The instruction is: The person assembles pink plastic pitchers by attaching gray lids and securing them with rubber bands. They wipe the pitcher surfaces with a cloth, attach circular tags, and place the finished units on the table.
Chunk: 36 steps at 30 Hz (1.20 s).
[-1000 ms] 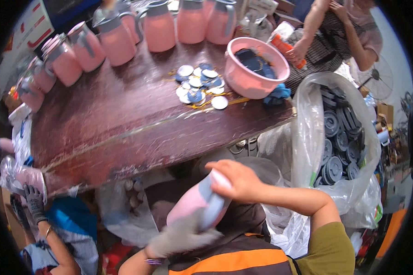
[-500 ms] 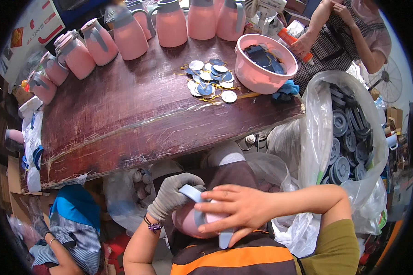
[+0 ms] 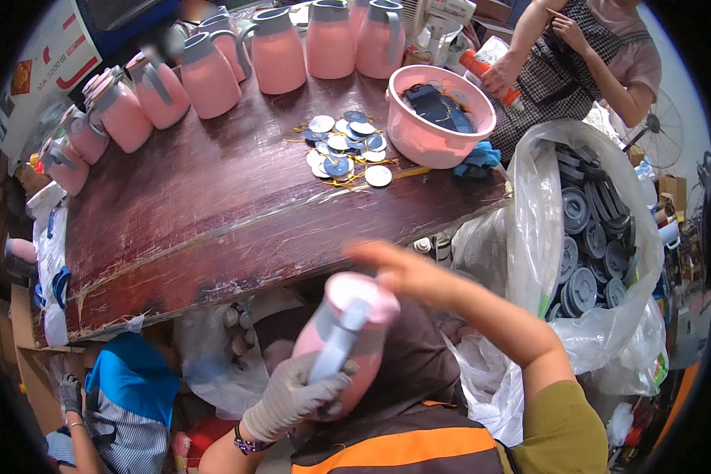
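A pink jug [image 3: 369, 353] with a grey handle [image 3: 338, 341] is tilted over my lap, its round pale pink end turned up toward me. My left hand [image 3: 296, 395], in a grey glove, is closed around the handle and the side of the jug. Just beyond the jug's upper end is my bare right hand [image 3: 399, 270]. Motion smears its fingers, and whether they touch the jug's rim I cannot tell.
Several pink jugs [image 3: 211, 79] line the table's [image 3: 174, 229] far and left edges. Tags with yellow strings [image 3: 340, 146] lie near a pink tub [image 3: 442, 146]. At right, a plastic bag [image 3: 529, 261] holds grey lids [image 3: 583, 288]. Co-workers are at lower left [image 3: 126, 395] and upper right [image 3: 561, 63].
My right hand has come off the jug and moved up toward the table. The jug has been turned and raised, and my left hand has shifted lower with it.
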Each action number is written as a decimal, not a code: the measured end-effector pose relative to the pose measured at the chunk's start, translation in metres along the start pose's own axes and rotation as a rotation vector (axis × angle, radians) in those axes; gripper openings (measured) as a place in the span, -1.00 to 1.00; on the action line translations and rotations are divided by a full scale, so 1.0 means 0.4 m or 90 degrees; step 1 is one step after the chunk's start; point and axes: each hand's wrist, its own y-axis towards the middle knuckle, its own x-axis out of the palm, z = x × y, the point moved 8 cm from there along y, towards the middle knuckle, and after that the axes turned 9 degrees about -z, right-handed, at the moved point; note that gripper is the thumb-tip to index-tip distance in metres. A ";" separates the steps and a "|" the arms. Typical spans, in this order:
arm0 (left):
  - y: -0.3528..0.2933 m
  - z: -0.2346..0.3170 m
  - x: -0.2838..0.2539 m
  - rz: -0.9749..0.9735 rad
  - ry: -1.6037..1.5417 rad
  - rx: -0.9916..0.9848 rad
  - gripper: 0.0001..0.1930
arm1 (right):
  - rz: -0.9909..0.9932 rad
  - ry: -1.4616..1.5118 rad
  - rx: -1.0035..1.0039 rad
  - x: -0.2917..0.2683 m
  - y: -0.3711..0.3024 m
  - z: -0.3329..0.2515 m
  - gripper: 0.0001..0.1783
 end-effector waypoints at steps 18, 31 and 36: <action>0.097 -0.029 -0.097 -0.002 -0.423 0.270 -0.47 | 0.530 -0.127 -0.104 -0.275 0.007 0.117 -0.90; 0.095 -0.011 -0.137 0.025 -0.109 0.190 -0.54 | 0.041 0.320 0.058 0.190 0.017 0.046 -0.87; 0.106 0.008 -0.131 -0.018 0.255 0.174 -0.59 | 0.073 0.340 0.074 0.183 0.026 0.033 -0.83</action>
